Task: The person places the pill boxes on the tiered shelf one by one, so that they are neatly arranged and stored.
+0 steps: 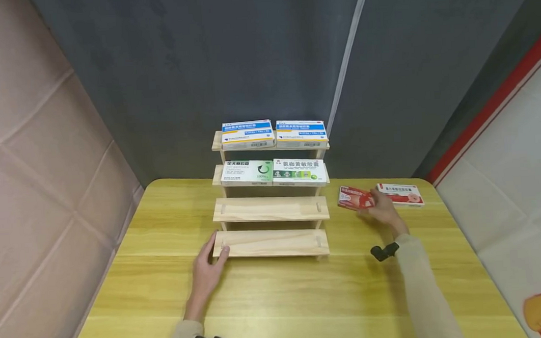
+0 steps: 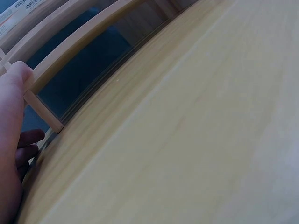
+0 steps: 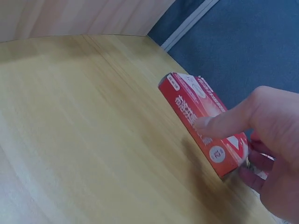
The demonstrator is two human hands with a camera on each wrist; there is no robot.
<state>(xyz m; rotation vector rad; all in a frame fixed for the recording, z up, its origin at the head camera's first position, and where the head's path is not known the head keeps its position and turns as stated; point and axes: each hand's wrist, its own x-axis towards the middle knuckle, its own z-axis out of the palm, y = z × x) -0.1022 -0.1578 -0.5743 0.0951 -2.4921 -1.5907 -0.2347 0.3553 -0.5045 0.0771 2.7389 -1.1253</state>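
Observation:
My left hand (image 1: pixel 206 274) grips the left end of the lowest step of a pale wooden stepped display rack (image 1: pixel 272 243). Its thumb lies over the step's edge, while the other fingers curl beside the leg in the left wrist view. On the right, my right hand (image 1: pixel 384 211) holds a red medicine box (image 3: pixel 198 114) by one end. The thumb presses on its printed side, and the fingers are partly hidden behind it. This box is tilted above the table, casting a shadow. Just beyond that hand lies a white and red medicine box (image 1: pixel 411 194).
Two blue and white medicine boxes (image 1: pixel 248 134) stand on the rack's top step. Below them, a green and white box (image 1: pixel 246 172) sits beside a white capsule box (image 1: pixel 299 171). A dark grey panel (image 1: pixel 256 62) rises behind the wooden table (image 1: pixel 277 301).

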